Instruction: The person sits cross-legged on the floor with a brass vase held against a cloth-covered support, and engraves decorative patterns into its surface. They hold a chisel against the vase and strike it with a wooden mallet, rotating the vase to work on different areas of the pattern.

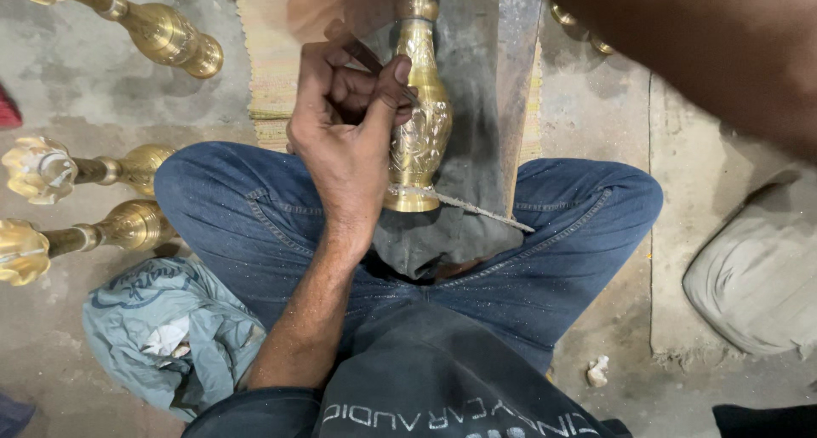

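My left hand (345, 140) is closed around a thin dark punch tool (368, 57), pinched between thumb and fingers. The tool's tip rests against the neck of an engraved brass vase-shaped piece (423, 127). That piece lies lengthwise on a dark cloth (477, 131) between my knees, base toward me. A thin rough metal strip (485, 210) pokes out from under the base. My right forearm (706, 46) crosses the top right corner, close and blurred. A skin-toned blur at the top edge above my left hand could be the right hand; its grip cannot be made out.
Three brass lamp stands (128, 170) lie on the concrete floor at the left. A crumpled blue-grey cloth (162, 336) sits by my left knee, a grey sack (757, 285) at the right. A woven mat (272, 72) lies beyond my legs.
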Available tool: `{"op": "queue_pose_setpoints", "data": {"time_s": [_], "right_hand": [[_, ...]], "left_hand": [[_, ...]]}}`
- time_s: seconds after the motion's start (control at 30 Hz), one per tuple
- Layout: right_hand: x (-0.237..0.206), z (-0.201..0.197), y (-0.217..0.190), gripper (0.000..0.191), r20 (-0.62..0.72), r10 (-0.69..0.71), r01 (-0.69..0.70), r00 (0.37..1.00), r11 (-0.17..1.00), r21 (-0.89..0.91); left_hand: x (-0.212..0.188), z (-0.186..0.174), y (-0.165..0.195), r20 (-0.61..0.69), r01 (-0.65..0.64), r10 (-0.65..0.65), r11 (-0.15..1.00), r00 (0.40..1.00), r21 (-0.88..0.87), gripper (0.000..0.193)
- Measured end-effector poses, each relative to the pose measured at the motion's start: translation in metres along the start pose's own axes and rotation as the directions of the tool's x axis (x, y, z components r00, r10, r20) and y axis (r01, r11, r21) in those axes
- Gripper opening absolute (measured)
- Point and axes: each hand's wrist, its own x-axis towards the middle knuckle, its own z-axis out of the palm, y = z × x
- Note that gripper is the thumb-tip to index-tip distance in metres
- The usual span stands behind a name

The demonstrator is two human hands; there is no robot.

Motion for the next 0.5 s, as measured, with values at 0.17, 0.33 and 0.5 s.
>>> {"op": "queue_pose_setpoints", "data": {"time_s": [0.17,0.33,0.5], "right_hand": [[-0.0031,0.001,0.0016,0.022,-0.003,0.022,-0.022,1.0,1.0,0.021],[-0.0058,0.0022,0.0031,0.022,-0.004,0.04,-0.04,0.999,0.999,0.034],[-0.0081,0.0032,0.0039,0.022,-0.007,0.053,-0.053,0.999,0.998,0.044]], "left_hand": [[0.002,-0.0009,-0.0012,0.026,-0.028,0.029,0.999,0.999,-0.016,0.023],[0.0045,-0.0036,-0.0026,0.078,-0.051,0.046,0.997,0.996,0.061,0.02],[0.0099,-0.0046,-0.0007,0.12,-0.069,0.055,0.991,0.991,0.112,0.029]]}}
